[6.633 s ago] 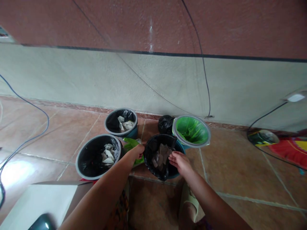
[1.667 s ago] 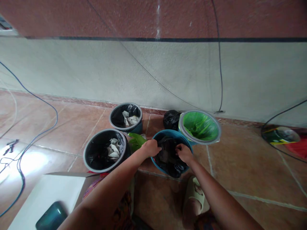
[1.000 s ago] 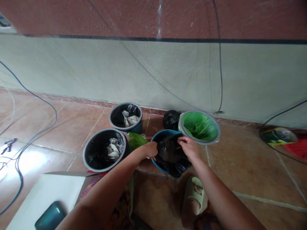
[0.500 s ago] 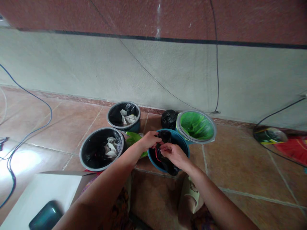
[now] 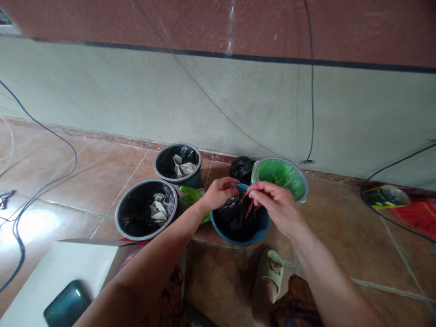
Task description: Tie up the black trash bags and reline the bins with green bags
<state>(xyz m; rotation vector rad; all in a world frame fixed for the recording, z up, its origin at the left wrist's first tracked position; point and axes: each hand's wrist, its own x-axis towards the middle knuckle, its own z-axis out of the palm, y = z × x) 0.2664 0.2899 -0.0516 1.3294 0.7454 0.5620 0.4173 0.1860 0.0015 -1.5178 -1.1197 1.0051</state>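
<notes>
A blue bin (image 5: 240, 244) stands on the floor in front of me, with a black trash bag (image 5: 235, 215) bunched inside it. My right hand (image 5: 270, 200), above the bin's right side, pinches a red drawstring (image 5: 250, 209) between thumb and fingers. My left hand (image 5: 218, 195) is at the bin's upper left rim, its bent fingers closed on the bag's edge; the fingertips are partly hard to see. Just left of the bin lies a bright green plastic bag (image 5: 190, 196), partly behind my left forearm.
Two bins with black liners and crumpled paper (image 5: 158, 209) stand at left. Behind are a knotted black bag (image 5: 242, 168) and a green-lined bin (image 5: 296, 179). A white box (image 5: 78, 259) bears a dark teal object (image 5: 66, 303). Cables (image 5: 311, 113) run along the wall.
My right hand has moved up and right, drawing the red drawstring out of the black bag. The bag has dropped deeper into the blue bin. My left hand has shifted slightly up.
</notes>
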